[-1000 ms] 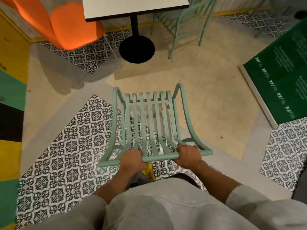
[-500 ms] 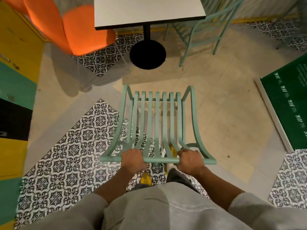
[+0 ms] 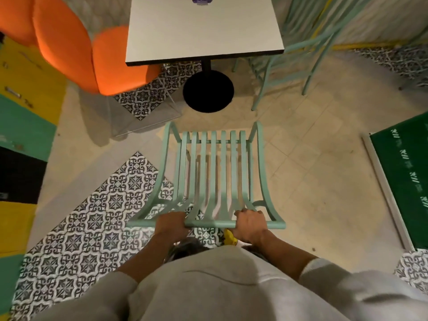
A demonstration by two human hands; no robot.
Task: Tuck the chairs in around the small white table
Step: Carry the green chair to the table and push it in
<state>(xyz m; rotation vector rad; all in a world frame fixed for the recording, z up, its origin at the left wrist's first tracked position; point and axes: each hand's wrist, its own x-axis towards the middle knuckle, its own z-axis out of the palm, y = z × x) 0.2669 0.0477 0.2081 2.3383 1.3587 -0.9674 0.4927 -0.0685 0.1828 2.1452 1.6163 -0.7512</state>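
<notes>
A mint-green slatted chair (image 3: 212,172) stands in front of me, its seat pointing at the small white table (image 3: 203,31). My left hand (image 3: 171,224) and my right hand (image 3: 249,224) both grip the top rail of its backrest. The chair's front edge lies a short way from the table's round black base (image 3: 208,91). An orange chair (image 3: 76,47) sits at the table's left side, its seat partly under the top. A second mint-green chair (image 3: 298,49) stands at the table's right side.
A green board (image 3: 403,181) lies on the floor to the right. A yellow, green and black striped wall or cabinet (image 3: 20,135) runs along the left. Patterned tiles cover part of the beige floor.
The chair and I have moved forward toward the table; the table now fills more of the top of the view. Both hands keep their grip on the backrest rail.
</notes>
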